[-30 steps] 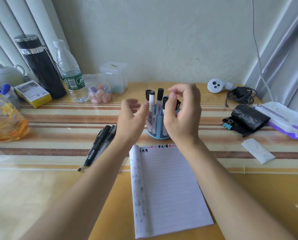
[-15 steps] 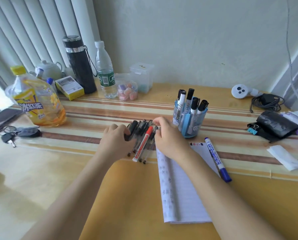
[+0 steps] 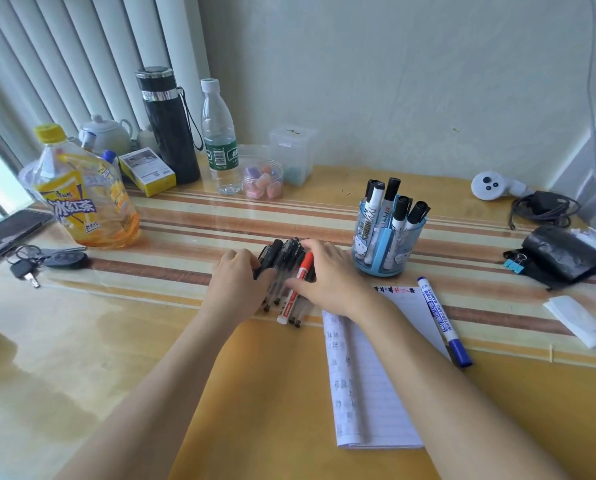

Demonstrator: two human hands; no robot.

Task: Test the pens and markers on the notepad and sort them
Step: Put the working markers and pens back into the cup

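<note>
- Pens, seen from the head view, are lying bundled side by side at the middle of the counter, with a red marker lying among them on the right side of the bundle.
- The left hand is gripping the left side of the bundle, its fingers curling round the black caps.
- The right hand is cupping the right side, its fingers bending over the far ends of the pens while the thumb is pressing on the red marker.
- A blue pen holder is standing upright just to the right of the right hand, carrying several black-capped markers cap up.
- The notepad is lying open toward the near edge, right of the bundle, with the right forearm crossing its top left corner.
- A blue whiteboard marker is lying along the notepad's right edge, its blue cap pointing toward the near edge.
- An iced tea bottle, a black flask and a water bottle are standing toward the far left corner.
- Keys are lying near the left edge.
- A black pouch with a blue binder clip beside it is sitting by the right edge.
</note>
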